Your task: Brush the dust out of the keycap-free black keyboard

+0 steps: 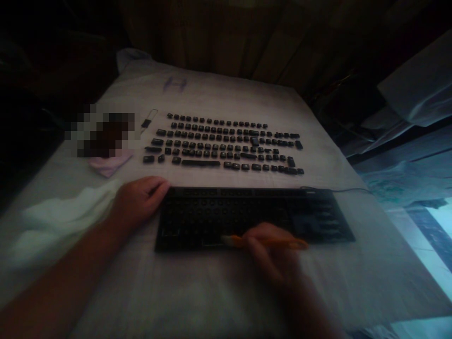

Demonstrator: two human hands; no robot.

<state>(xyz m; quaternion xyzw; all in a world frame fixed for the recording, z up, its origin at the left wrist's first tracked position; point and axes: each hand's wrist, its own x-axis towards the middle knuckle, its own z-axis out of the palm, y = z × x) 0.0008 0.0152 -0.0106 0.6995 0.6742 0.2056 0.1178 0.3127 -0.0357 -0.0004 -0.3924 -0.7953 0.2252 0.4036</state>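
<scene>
A black keyboard with its keycaps off lies flat on the cloth-covered table. My left hand is closed with its fingertips at the keyboard's upper left corner, gripping it there. Between the fingers of my right hand is a small orange-handled brush. Its pale bristles point left and rest over the lower middle rows of the keyboard. Beyond the keyboard, the loose black keycaps are laid out in rows, with the long space bar in the nearest row. Motion blurs my right hand and forearm.
A white cloth lies crumpled by my left forearm. Farther back are a pink cloth, a blurred-out patch, and a wire keycap puller with a dark handle. The keyboard's cable runs off to the right.
</scene>
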